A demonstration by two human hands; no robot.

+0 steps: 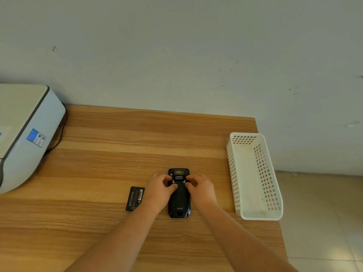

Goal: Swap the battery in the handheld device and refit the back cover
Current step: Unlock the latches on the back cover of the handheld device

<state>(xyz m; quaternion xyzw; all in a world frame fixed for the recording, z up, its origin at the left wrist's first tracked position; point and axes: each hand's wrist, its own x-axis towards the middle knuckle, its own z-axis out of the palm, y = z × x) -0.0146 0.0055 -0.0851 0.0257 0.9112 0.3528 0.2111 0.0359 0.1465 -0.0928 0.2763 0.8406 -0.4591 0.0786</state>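
Sitting at the table's (102,158) left edge is a printer (23,134), bare wood lying between it and a loose battery (135,198). Just right, the left hand (159,190) and right hand (200,190) are clamping curled fingers on the device (179,201), lying back-up mid-table, thumbs pressing its cover. A white basket (255,177) is overhanging the right edge.

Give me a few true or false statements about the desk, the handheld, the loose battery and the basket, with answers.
1. The handheld device lies back side up on the table. True.
2. The loose battery is in the white basket. False: it lies on the table beside the left hand.
3. Both hands are on the device. True: the right hand is there too.
4. The basket holds tools. False: nothing shows in it.
5. The basket stands left of the device. False: right.
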